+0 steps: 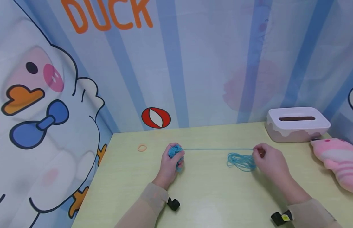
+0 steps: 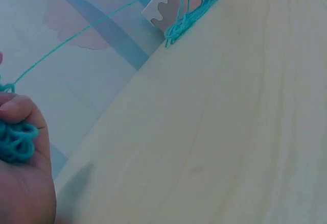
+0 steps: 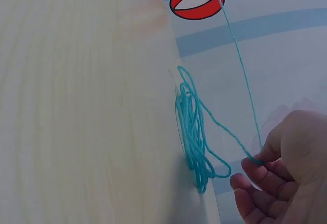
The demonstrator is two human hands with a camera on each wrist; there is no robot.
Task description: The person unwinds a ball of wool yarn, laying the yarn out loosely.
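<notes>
In the head view my left hand point(image 1: 168, 166) grips a bunched wad of turquoise yarn point(image 1: 175, 151), the thumb laid over it. A single taut strand point(image 1: 216, 149) runs from the wad across to my right hand point(image 1: 269, 160), which pinches it between thumb and fingertips. Below that pinch hangs a looped bundle of the same yarn point(image 1: 241, 161). The right wrist view shows the bundle point(image 3: 191, 132) dangling in long loops, joined by a strand to the pinching fingers point(image 3: 271, 175). In the left wrist view looped coils point(image 2: 18, 141) bulge out under the left thumb.
A small peach-coloured ring point(image 1: 142, 148) lies on the pale wooden table point(image 1: 210, 190), left of my left hand. At the back right stands a white and pinkish tissue box point(image 1: 297, 125). A pink striped plush toy point(image 1: 339, 161) lies at the right edge. Behind hangs a printed duck curtain point(image 1: 205, 63).
</notes>
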